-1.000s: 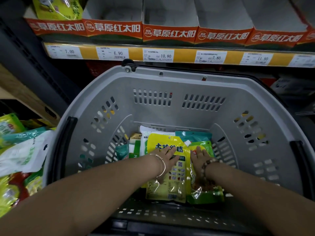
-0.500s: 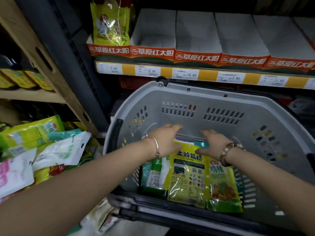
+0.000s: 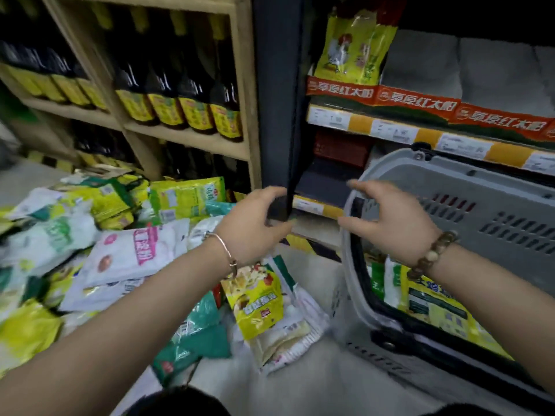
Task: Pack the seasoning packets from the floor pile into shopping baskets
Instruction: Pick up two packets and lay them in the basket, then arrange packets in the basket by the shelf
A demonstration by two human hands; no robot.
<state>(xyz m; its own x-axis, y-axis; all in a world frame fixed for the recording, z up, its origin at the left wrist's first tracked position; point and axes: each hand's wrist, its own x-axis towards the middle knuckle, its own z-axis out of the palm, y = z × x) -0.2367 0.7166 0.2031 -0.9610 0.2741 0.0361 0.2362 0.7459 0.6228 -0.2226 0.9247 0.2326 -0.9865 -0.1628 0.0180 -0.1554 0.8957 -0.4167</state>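
The 2 hands hang in the air, holding nothing. The left hand (image 3: 255, 226) is loosely cupped above the near edge of the floor pile of seasoning packets (image 3: 129, 253). The right hand (image 3: 396, 226) has its fingers spread wide over the left rim of the grey basket (image 3: 495, 187). The basket stands just right of the pile, with packets in the basket (image 3: 435, 307) lying flat. A strip of bare floor (image 3: 300, 385) runs between pile edge and basket wall. A dark shelf post (image 3: 276, 85) rises behind the left hand.
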